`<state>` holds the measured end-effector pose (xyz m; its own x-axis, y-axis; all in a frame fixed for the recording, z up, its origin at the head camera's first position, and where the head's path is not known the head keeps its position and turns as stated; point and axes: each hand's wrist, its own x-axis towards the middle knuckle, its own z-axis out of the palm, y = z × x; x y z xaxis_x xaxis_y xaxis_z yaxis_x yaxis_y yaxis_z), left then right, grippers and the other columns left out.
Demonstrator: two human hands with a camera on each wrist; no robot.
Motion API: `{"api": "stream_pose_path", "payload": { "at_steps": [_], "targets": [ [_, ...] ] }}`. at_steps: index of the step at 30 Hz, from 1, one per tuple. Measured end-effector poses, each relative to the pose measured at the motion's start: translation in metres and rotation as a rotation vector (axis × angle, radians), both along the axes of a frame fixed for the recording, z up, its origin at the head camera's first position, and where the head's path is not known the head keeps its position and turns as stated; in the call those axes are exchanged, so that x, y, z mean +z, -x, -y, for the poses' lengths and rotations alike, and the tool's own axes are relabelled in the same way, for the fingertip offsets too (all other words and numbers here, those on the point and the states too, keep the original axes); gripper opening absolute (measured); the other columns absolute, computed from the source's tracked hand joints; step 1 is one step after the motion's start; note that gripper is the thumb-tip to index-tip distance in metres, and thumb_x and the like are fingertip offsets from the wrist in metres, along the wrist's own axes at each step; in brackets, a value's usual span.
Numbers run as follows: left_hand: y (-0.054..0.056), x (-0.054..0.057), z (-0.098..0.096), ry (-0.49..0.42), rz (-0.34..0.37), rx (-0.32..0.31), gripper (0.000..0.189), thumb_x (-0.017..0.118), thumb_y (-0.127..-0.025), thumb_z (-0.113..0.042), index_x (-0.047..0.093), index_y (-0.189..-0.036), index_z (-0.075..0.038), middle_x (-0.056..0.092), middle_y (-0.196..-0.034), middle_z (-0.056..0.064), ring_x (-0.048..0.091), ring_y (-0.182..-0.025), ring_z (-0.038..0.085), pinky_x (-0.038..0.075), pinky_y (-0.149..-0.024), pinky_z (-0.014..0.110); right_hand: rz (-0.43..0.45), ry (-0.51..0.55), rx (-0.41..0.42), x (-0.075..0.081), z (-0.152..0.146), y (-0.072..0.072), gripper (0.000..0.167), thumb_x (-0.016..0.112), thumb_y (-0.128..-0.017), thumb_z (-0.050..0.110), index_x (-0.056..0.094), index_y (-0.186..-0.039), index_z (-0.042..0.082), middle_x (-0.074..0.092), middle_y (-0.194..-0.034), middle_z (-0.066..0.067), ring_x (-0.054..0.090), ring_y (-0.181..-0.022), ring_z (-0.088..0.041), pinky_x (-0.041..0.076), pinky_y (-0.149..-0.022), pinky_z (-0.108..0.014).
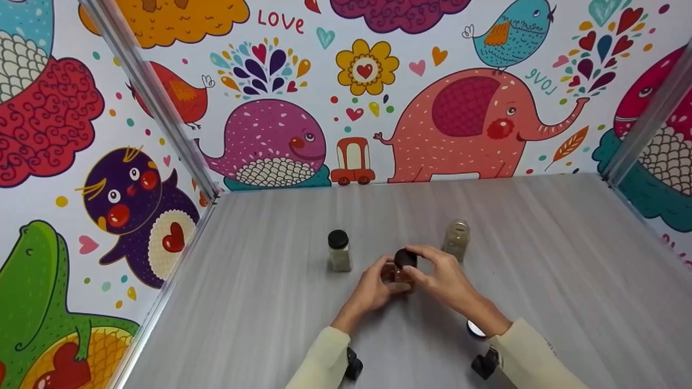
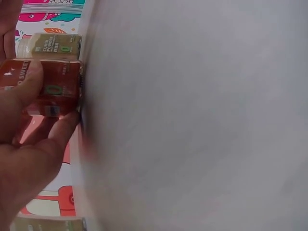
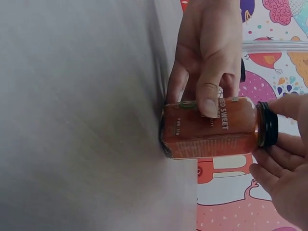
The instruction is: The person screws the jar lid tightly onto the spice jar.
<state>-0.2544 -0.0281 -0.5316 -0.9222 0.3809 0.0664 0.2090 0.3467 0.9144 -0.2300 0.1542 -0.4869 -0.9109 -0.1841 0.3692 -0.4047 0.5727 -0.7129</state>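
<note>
Between my two hands a glass spice jar (image 3: 207, 130) of red-orange powder stands upright on the table, its label partly reading "SWEET". My left hand (image 1: 374, 286) grips the jar's body, thumb across the label in the left wrist view. The fingers of my right hand (image 1: 446, 278) pinch the black lid (image 1: 405, 259) at its top. Right of the hands is a lidless jar (image 1: 457, 240) of greenish-brown powder, marked "cumin powder" in the left wrist view (image 2: 55, 45). Left of them stands a similar jar (image 1: 340, 256) with its black cap (image 1: 338, 239) on.
A loose lid (image 1: 476, 329), white inside, lies on the grey wood-grain table (image 1: 259, 324), partly hidden under my right forearm. Printed cartoon panels (image 1: 357, 119) with metal edge strips (image 1: 157, 102) wall in the table at the back and sides.
</note>
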Motion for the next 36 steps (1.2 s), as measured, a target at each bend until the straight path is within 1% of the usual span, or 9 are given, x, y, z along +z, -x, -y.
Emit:
{"api": "stream_pose_path", "payload": {
  "at_steps": [7, 11, 14, 18, 21, 23, 30, 33, 36],
  "targets": [
    [-0.002, 0.003, 0.002, 0.017, -0.019, -0.002, 0.040, 0.075, -0.090, -0.024, 0.058, -0.124, -0.017, 0.069, -0.124, 0.010, 0.068, -0.108, 0.019, 0.053, -0.095, 0.037, -0.041, 0.012, -0.053, -0.001, 0.007, -0.003, 0.038, 0.079, -0.086, 0.010, 0.069, -0.122, 0.002, 0.071, -0.119, -0.014, 0.068, -0.113, -0.032, 0.055, -0.093, -0.050],
    [-0.002, 0.004, 0.001, 0.026, -0.032, 0.012, 0.038, 0.076, -0.089, -0.025, 0.058, -0.121, -0.016, 0.070, -0.118, 0.009, 0.067, -0.102, 0.016, 0.053, -0.090, 0.031, -0.083, 0.017, -0.077, -0.001, 0.012, -0.005, 0.038, 0.080, -0.085, 0.008, 0.070, -0.120, -0.001, 0.072, -0.117, -0.017, 0.069, -0.110, -0.033, 0.056, -0.091, -0.048],
    [-0.002, 0.004, -0.001, 0.030, -0.040, 0.023, 0.037, 0.076, -0.089, -0.024, 0.057, -0.119, -0.015, 0.070, -0.113, 0.008, 0.065, -0.096, 0.012, 0.051, -0.086, 0.026, -0.088, 0.019, -0.093, -0.001, 0.013, -0.005, 0.039, 0.080, -0.084, 0.008, 0.070, -0.120, -0.002, 0.072, -0.116, -0.017, 0.069, -0.110, -0.033, 0.056, -0.090, -0.047],
    [-0.002, 0.003, -0.002, 0.033, -0.060, 0.026, 0.036, 0.076, -0.088, -0.022, 0.057, -0.118, -0.013, 0.071, -0.110, 0.010, 0.066, -0.096, 0.015, 0.053, -0.086, 0.031, -0.095, 0.020, -0.108, -0.002, 0.016, -0.006, 0.038, 0.079, -0.085, 0.009, 0.069, -0.120, -0.002, 0.072, -0.116, -0.017, 0.069, -0.109, -0.032, 0.057, -0.089, -0.047],
    [-0.001, 0.002, -0.003, 0.029, -0.064, 0.017, 0.037, 0.077, -0.088, -0.020, 0.057, -0.118, -0.012, 0.071, -0.111, 0.012, 0.068, -0.099, 0.019, 0.054, -0.088, 0.034, -0.111, 0.017, -0.124, -0.004, 0.017, -0.006, 0.038, 0.079, -0.085, 0.008, 0.069, -0.120, -0.002, 0.072, -0.116, -0.017, 0.070, -0.108, -0.032, 0.057, -0.089, -0.047],
    [-0.001, 0.002, -0.003, 0.021, -0.060, 0.013, 0.037, 0.077, -0.088, -0.019, 0.057, -0.117, -0.011, 0.071, -0.112, 0.012, 0.069, -0.099, 0.018, 0.055, -0.088, 0.032, -0.115, 0.016, -0.128, -0.004, 0.017, -0.007, 0.038, 0.079, -0.085, 0.008, 0.069, -0.120, -0.002, 0.072, -0.115, -0.017, 0.070, -0.108, -0.032, 0.057, -0.088, -0.047],
    [-0.002, 0.001, -0.002, -0.005, -0.027, 0.043, 0.041, 0.080, -0.086, -0.019, 0.062, -0.121, -0.011, 0.072, -0.114, 0.010, 0.069, -0.099, 0.015, 0.054, -0.087, 0.027, -0.032, 0.049, -0.131, -0.005, 0.016, -0.010, 0.041, 0.079, -0.087, 0.012, 0.066, -0.124, 0.002, 0.070, -0.120, -0.015, 0.067, -0.113, -0.032, 0.054, -0.095, -0.051],
    [-0.003, 0.002, -0.003, -0.017, -0.007, 0.046, 0.045, 0.080, -0.086, -0.018, 0.061, -0.126, -0.010, 0.072, -0.116, 0.012, 0.070, -0.102, 0.019, 0.055, -0.089, 0.031, -0.004, 0.058, -0.136, -0.005, 0.015, -0.010, 0.042, 0.078, -0.087, 0.013, 0.064, -0.126, 0.003, 0.068, -0.121, -0.015, 0.065, -0.115, -0.033, 0.052, -0.097, -0.053],
    [-0.005, 0.006, -0.001, -0.005, 0.017, 0.044, 0.056, 0.081, -0.085, -0.016, 0.056, -0.135, -0.006, 0.070, -0.121, 0.016, 0.070, -0.109, 0.026, 0.055, -0.095, 0.039, 0.010, 0.051, -0.127, -0.005, 0.014, -0.010, 0.046, 0.078, -0.088, 0.015, 0.063, -0.130, 0.003, 0.067, -0.123, -0.015, 0.064, -0.117, -0.034, 0.051, -0.098, -0.053]
  ]
}}
